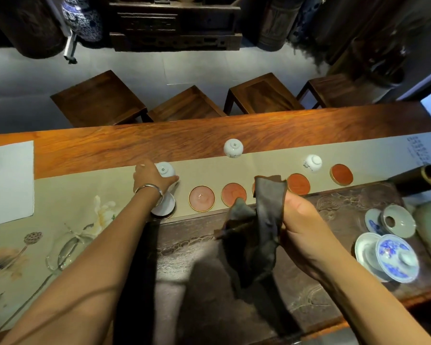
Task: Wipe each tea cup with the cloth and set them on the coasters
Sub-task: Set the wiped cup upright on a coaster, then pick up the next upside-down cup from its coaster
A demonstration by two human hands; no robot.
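Note:
My left hand (151, 176) grips an upside-down white tea cup (165, 168) on the beige table runner (72, 195). Just below that wrist, another white cup (164, 205) sits on a coaster, partly hidden by my arm. My right hand (301, 220) holds a dark crumpled cloth (261, 220) above the carved dark tea tray (334, 212). Two more inverted white cups stand farther back, one (233, 148) in the middle and one (312, 163) to the right. Round red coasters lie in a row: (201, 198), (234, 194), (298, 184), (341, 174); the cloth hides one more.
Blue-and-white lidded bowls (393, 257) and a celadon lid (398, 221) sit at the tray's right end. A glass pitcher (65, 250) lies on the runner at left. A white sheet (8, 180) lies far left. Wooden stools (184, 105) stand beyond the table.

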